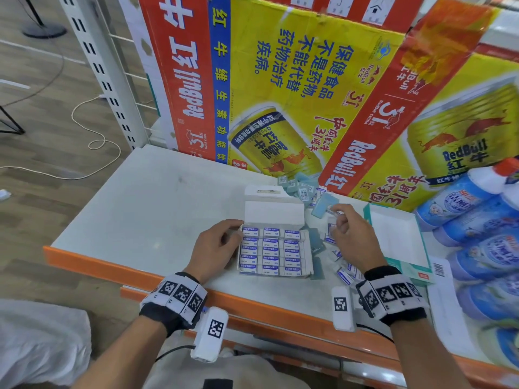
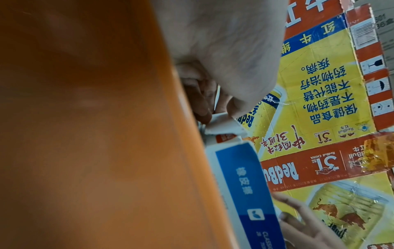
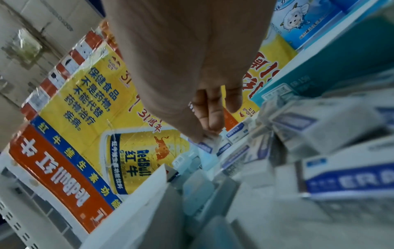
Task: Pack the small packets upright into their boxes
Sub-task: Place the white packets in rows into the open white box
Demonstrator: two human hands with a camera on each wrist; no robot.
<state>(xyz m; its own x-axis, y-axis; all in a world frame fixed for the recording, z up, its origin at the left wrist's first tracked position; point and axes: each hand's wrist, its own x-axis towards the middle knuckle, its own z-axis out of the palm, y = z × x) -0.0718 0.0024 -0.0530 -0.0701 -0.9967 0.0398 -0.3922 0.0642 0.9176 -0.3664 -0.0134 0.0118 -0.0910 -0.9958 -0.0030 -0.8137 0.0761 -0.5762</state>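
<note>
A small white box (image 1: 276, 249) lies open on the pale tabletop (image 1: 146, 209), its lid flap standing up at the far side. Inside, white-and-blue packets (image 1: 271, 252) printed "ERASER" stand packed in three neat columns. The left hand (image 1: 216, 248) grips the box's left wall, thumb at the far corner and fingers curled against the side. Just right of the box, the right hand (image 1: 352, 237) is raised a little above the tabletop, its thumb and fingertips pinching one small packet (image 1: 335, 211); motion blur hides the packet's details. More loose packets (image 1: 344, 272) are scattered under and in front of that hand, and another small heap (image 1: 302, 189) sits behind the box. Further right lies an empty open teal-edged box (image 1: 396, 237). Beside it are blue plastic bottles (image 1: 477, 220). Large yellow and red drink cartons (image 1: 280, 80) lean at the back.
</note>
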